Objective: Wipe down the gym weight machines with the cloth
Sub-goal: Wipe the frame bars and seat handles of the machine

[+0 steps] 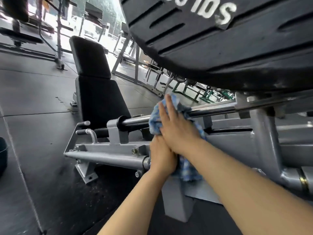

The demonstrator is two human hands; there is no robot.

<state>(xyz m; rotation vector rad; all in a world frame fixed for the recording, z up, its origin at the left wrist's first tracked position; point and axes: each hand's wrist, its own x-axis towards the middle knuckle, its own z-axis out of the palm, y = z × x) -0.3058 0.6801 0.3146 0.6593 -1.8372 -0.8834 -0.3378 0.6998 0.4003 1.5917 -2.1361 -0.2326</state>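
A head-worn view looks down at a grey steel weight machine [264, 141] standing on a dark rubber floor [33, 99]. At the far left edge of the floor sits part of a dark round bucket [2, 155]. Further right, a black padded seat [100, 97] with an upright backrest belongs to the machine, with two short chrome handles [84, 128] just beside its base. A chrome bar [135, 120] runs from a black collar near the seat towards the right. In the middle, the left hand [160, 156] has its grip curled round the lower part of a cloth [188, 170], low against the machine's grey frame. The cloth is soft, rumpled, and checked in blue and white; it is bunched over the chrome bar and hangs down to the frame below. The right hand [176, 128] lies over the left, fingers straight and pressed flat on the cloth at the bar, its grip released. Above and to the right looms a large black weight plate [220, 48] with white lettering reading "lbs". Other gym frames stand blurred in the bright background.
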